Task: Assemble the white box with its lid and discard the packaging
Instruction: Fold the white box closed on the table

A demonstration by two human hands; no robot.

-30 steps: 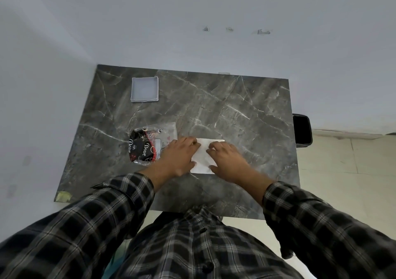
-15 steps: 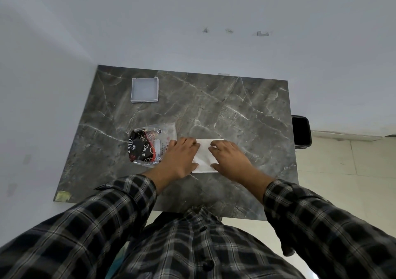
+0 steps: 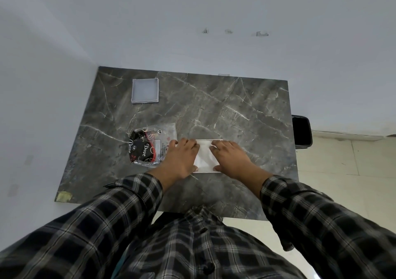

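Your left hand [image 3: 181,157] and right hand [image 3: 232,157] both lie flat on the white box [image 3: 205,157], one on each side, with the fingers spread over its top and the thumbs at its near edge. The grip of each hand is pressing more than pinching; I cannot tell if the fingers curl around the far edge. The box rests on the tabletop [image 3: 235,111], near its front middle.

The box looks like thin card: light, a little stiff in the walls but easy to dent in the flat top. I would hold it by the side edges and corners, where the card is folded and stronger, and press softly in the middle.

The second white part [image 3: 145,90], a shallow tray with low walls, lies at the far left corner, well apart from your hands. You cannot tell from here which piece is the lid. It should be just as light, so take it by two opposite walls.

The plastic packaging [image 3: 153,146], clear with a dark printed part, lies just beside your left hand, perhaps touching it. It is soft, crinkly and slippery; crush it in the palm to carry it.

The tabletop is smooth dark marble, so light things will slide. A black bin [image 3: 302,132] stands on the floor beside the right edge. White walls close the far and left sides.
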